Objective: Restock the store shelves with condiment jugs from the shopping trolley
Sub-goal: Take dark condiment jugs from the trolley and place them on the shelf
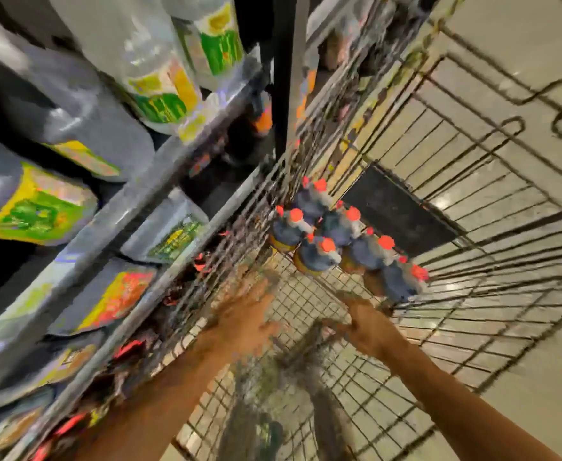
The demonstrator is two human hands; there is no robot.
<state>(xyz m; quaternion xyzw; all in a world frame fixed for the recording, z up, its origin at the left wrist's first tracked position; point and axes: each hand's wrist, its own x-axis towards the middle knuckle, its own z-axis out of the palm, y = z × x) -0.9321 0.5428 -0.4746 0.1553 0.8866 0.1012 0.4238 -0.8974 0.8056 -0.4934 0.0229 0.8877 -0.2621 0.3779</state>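
Observation:
Several dark condiment jugs (336, 237) with orange caps stand packed together at the far end of the wire shopping trolley (472, 294). My left hand (243, 317) reaches into the trolley with fingers spread, blurred by motion, holding nothing and short of the jugs. My right hand (369, 324) is over the trolley floor just below the nearest jug (399, 281), fingers apart, not touching it as far as I can see. The store shelves (116, 207) run along the left, stocked with clear jugs bearing yellow and green labels (160, 81).
A black upright shelf post (284, 71) stands between the shelving and the trolley. Lower shelves hold dark jugs with orange caps (263, 121). A dark mat (395, 211) lies on the pale tiled floor (522, 34) beyond the trolley. The trolley's folded wire seat flap is at the right.

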